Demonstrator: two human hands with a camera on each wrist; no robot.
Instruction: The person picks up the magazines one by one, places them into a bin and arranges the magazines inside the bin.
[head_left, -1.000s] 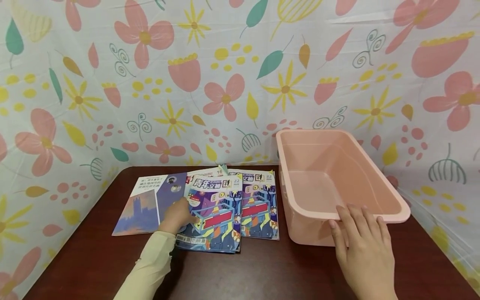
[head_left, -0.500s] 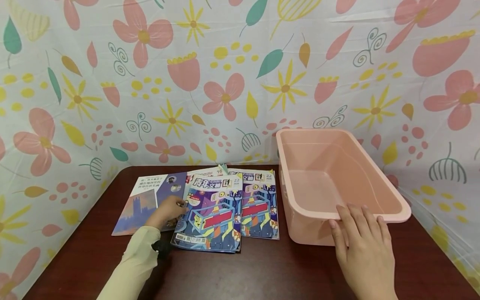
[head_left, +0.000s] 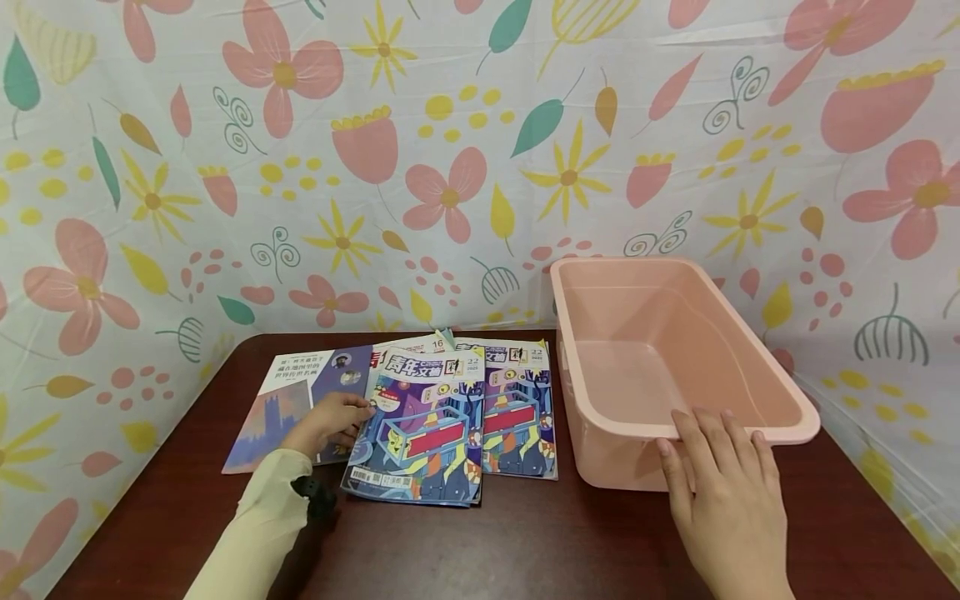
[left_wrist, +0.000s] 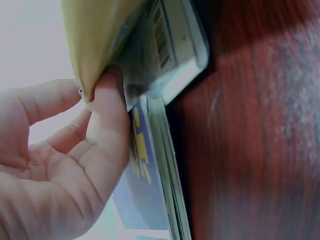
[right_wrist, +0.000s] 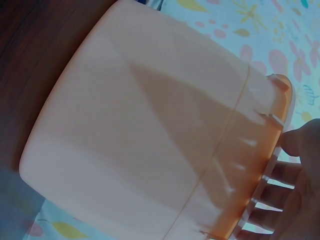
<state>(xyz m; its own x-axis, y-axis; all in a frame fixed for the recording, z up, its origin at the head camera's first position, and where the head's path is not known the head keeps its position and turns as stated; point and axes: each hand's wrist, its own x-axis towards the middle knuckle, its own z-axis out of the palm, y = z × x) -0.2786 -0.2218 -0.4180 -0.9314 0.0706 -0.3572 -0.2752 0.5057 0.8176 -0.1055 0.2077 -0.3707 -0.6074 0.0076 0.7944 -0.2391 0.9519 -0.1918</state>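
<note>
My left hand (head_left: 330, 422) is at the left edge of the front magazine (head_left: 431, 433), which has a blue and purple cover with a red block. In the left wrist view, its thumb and fingers pinch a raised yellowish corner (left_wrist: 97, 35) of this magazine, above a purple book (left_wrist: 142, 195). The purple and white book (head_left: 273, 425) lies partly under the hand in the head view. My right hand (head_left: 731, 500) rests on the near rim of a pink plastic bin (head_left: 637, 467), fingers laid straight over the rim and thumb on the outside.
Another blue magazine (head_left: 517, 425) lies right of the front one, beside the bin. A magazine marked 16 (head_left: 427, 342) shows partly behind them. The dark wooden table (head_left: 525, 550) meets a floral cloth (head_left: 450, 275) at the back and sides.
My left hand has slid left from over the front magazine to its left edge, where it now pinches a corner. The right hand and the bin have stayed put.
</note>
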